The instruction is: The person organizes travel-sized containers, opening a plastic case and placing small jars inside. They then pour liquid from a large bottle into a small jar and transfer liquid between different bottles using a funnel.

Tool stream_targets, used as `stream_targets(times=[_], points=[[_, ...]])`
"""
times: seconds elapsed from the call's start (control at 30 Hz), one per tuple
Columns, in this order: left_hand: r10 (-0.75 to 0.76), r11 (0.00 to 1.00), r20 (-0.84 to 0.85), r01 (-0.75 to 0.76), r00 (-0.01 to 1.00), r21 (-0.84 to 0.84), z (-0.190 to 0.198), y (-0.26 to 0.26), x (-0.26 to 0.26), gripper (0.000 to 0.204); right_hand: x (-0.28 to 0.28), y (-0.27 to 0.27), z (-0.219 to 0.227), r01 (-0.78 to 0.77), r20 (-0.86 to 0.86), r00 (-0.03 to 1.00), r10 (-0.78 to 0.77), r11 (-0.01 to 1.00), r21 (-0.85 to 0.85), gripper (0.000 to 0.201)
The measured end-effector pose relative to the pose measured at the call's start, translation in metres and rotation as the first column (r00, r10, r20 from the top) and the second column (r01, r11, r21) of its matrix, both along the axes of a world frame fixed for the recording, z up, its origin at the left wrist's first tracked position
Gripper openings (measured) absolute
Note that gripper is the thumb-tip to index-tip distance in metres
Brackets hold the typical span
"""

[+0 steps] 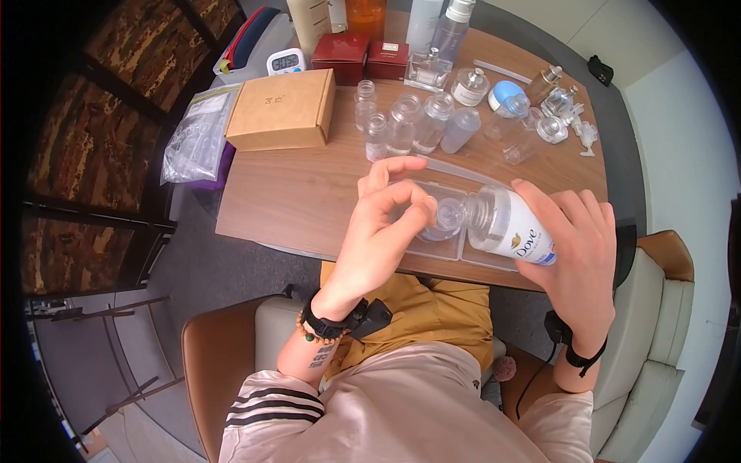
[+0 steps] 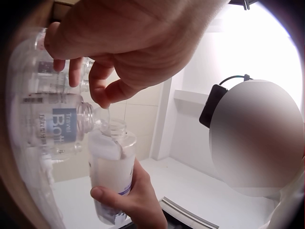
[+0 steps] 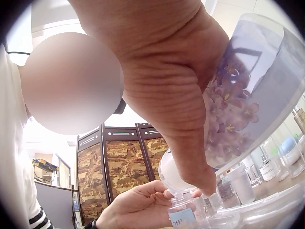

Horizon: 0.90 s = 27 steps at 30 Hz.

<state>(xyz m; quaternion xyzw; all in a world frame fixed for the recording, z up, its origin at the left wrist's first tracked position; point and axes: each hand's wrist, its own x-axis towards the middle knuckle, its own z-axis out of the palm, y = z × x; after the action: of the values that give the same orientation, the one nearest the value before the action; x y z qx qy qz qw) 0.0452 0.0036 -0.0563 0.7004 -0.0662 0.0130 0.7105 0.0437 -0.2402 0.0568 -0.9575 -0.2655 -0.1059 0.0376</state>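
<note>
My right hand (image 1: 575,247) grips a clear Dove bottle (image 1: 513,228) around its body. The bottle is uncapped and tilted, its mouth turned left. Just beside that mouth is a small clear funnel (image 1: 451,212), and the thumb and forefinger of my left hand (image 1: 378,224) pinch it at the edge. In the left wrist view, the funnel sits at the neck of a clear travel bottle (image 2: 64,124) with a blue label. The right wrist view shows purple flowers printed on the Dove bottle, close to the camera.
A clear divided tray (image 1: 436,245) lies under the hands at the table's near edge. Several small clear bottles (image 1: 405,123) stand behind it. Further off are a cardboard box (image 1: 282,112), red boxes (image 1: 340,58), a white timer (image 1: 285,62) and loose pump heads (image 1: 587,135) at right.
</note>
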Motion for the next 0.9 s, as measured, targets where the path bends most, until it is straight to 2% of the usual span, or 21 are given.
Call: stream_targets(times=[0.9], points=[[0.001,0.999,0.021,-0.002,1.000,0.036,-0.0025,-0.0006,0.0029,0.013,0.0026,0.0007,-0.0014,0.003,-0.007,1.000,-0.003,1.000,-0.010,0.088]])
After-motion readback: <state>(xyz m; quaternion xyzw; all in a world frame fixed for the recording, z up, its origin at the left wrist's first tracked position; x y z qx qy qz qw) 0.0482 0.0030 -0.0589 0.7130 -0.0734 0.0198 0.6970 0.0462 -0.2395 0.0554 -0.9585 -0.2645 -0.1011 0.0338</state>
